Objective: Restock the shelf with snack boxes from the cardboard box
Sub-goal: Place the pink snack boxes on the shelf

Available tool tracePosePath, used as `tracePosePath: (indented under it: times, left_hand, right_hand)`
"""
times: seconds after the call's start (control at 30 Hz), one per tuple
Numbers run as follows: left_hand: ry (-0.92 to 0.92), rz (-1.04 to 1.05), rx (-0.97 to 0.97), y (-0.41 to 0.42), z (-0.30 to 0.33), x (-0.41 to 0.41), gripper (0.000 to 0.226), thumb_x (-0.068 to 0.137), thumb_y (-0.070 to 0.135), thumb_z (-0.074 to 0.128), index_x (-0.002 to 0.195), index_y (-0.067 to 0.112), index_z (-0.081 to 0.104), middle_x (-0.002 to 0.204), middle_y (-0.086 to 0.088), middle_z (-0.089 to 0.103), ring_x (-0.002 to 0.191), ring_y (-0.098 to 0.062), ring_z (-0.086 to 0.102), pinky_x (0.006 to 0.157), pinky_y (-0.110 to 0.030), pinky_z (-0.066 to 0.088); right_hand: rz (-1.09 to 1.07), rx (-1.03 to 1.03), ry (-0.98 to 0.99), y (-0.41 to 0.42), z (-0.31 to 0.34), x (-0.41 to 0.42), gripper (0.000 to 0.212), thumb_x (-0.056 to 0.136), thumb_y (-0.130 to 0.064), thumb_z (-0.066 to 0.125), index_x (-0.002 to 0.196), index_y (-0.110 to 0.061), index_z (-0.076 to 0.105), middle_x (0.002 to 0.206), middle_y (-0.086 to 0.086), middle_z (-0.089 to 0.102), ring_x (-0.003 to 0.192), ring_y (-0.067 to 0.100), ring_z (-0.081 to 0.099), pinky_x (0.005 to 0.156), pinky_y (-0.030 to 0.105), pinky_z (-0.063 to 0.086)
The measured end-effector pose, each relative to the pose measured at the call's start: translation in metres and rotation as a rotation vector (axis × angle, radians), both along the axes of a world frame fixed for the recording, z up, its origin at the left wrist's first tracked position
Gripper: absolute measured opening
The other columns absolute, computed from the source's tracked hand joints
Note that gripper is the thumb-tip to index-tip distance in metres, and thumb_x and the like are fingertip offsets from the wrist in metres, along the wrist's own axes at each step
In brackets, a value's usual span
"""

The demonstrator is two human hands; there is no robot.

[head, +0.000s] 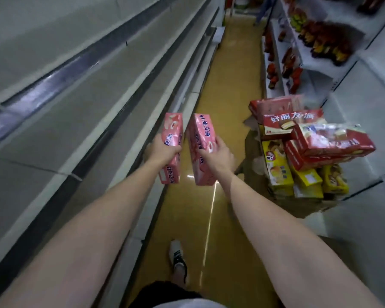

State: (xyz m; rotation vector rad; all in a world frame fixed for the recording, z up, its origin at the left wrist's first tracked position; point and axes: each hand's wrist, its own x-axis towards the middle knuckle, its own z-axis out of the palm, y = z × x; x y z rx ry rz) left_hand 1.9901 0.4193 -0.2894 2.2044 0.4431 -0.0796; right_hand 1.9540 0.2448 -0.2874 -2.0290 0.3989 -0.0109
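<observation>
My left hand [162,150] grips a pink snack box [172,130], held upright over the edge of the lowest white shelf [111,138] on the left. Close beside it, my right hand [218,156] grips a second pink snack box [201,138], which hangs above the yellow floor. To the right, a cardboard box [251,156] on the floor holds a heap of red snack boxes [327,141] and yellow snack boxes [276,165]. The white shelves [53,70] on the left carry no goods in the part I see.
A narrow yellow floor aisle [231,74] runs ahead between the two shelf rows. Shelves on the right [316,41] hold dark bottles and jars. My shoe [178,258] stands on the floor near the left shelf base.
</observation>
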Motion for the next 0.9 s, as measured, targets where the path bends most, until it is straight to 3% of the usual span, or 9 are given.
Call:
tracePosePath:
  times: [0.1,0.17,0.23,0.3,0.43,0.53,0.67,0.8,0.9]
  left_hand:
    - [-0.017,-0.020,0.003,0.001,0.012,0.069,0.064,0.066,0.046,0.079,0.122,0.030,0.054,0.103,0.003,0.067,0.083,-0.020,0.062,0.072,-0.027,0.048]
    - [-0.024,-0.041,-0.007,0.002,0.020,0.113,0.060,0.068,0.041,0.080,0.121,0.027,0.057,0.104,0.001,0.066,0.083,-0.020,0.057,0.068,-0.025,0.040]
    - [-0.027,-0.070,0.010,0.003,0.026,0.154,0.061,0.071,0.041,0.079,0.124,0.025,0.054,0.107,0.000,0.065,0.077,-0.019,0.055,0.059,-0.024,0.035]
    - [-0.041,-0.105,0.052,0.003,0.029,0.189,0.068,0.073,0.042,0.078,0.132,0.030,0.048,0.106,0.002,0.064,0.071,-0.015,0.055,0.055,-0.022,0.035]
    - [-0.049,-0.168,0.097,-0.001,0.041,0.250,0.091,0.067,0.052,0.073,0.146,0.052,0.027,0.108,0.002,0.065,0.086,-0.025,0.065,0.080,-0.036,0.056]
    - [-0.057,-0.159,0.059,-0.004,0.041,0.302,0.093,0.058,0.058,0.067,0.141,0.059,0.027,0.117,0.005,0.067,0.092,-0.026,0.067,0.086,-0.039,0.056]
    - [-0.082,-0.147,0.069,-0.015,0.053,0.367,0.086,0.061,0.052,0.070,0.139,0.060,0.035,0.119,0.003,0.068,0.092,-0.024,0.067,0.087,-0.037,0.056]
    - [-0.141,-0.101,0.140,-0.034,0.070,0.443,0.078,0.069,0.048,0.074,0.139,0.055,0.042,0.121,0.005,0.067,0.098,-0.023,0.066,0.083,-0.029,0.053]
    - [-0.197,-0.096,0.165,-0.053,0.089,0.503,0.079,0.065,0.050,0.074,0.138,0.055,0.043,0.123,0.001,0.068,0.101,-0.025,0.066,0.086,-0.032,0.054]
  right_hand:
    - [-0.002,-0.043,0.010,0.004,0.013,0.067,0.070,0.081,-0.045,0.073,0.144,-0.040,0.043,0.121,-0.009,0.067,0.078,0.006,0.059,0.058,0.018,0.037]
    - [-0.009,-0.065,0.010,0.005,0.023,0.111,0.071,0.082,-0.043,0.074,0.145,-0.038,0.043,0.125,-0.005,0.066,0.097,0.019,0.063,0.068,0.020,0.039]
    - [-0.027,-0.067,0.017,0.006,0.030,0.151,0.072,0.082,-0.041,0.074,0.147,-0.038,0.041,0.127,-0.003,0.065,0.099,0.020,0.062,0.069,0.021,0.044]
    - [-0.042,-0.062,0.024,0.007,0.031,0.185,0.075,0.081,-0.040,0.073,0.148,-0.039,0.038,0.128,-0.003,0.065,0.102,0.021,0.063,0.081,0.028,0.052]
    - [-0.062,-0.076,0.007,0.003,0.036,0.248,0.081,0.075,-0.045,0.072,0.148,-0.040,0.037,0.129,-0.004,0.065,0.111,0.024,0.063,0.094,0.033,0.050]
    - [-0.067,-0.066,-0.007,-0.002,0.038,0.299,0.082,0.069,-0.049,0.067,0.145,-0.045,0.037,0.124,-0.006,0.067,0.110,0.024,0.063,0.095,0.039,0.052]
    - [-0.073,-0.077,-0.016,-0.015,0.042,0.367,0.076,0.075,-0.044,0.066,0.145,-0.047,0.037,0.123,-0.005,0.067,0.110,0.026,0.061,0.089,0.031,0.048]
    - [-0.046,-0.095,-0.028,-0.030,0.047,0.451,0.076,0.070,-0.046,0.063,0.142,-0.047,0.039,0.117,-0.003,0.069,0.106,0.030,0.064,0.088,0.034,0.051]
    - [-0.021,-0.088,-0.062,-0.046,0.058,0.519,0.073,0.070,-0.044,0.064,0.140,-0.048,0.041,0.114,-0.003,0.070,0.104,0.029,0.065,0.082,0.031,0.049]
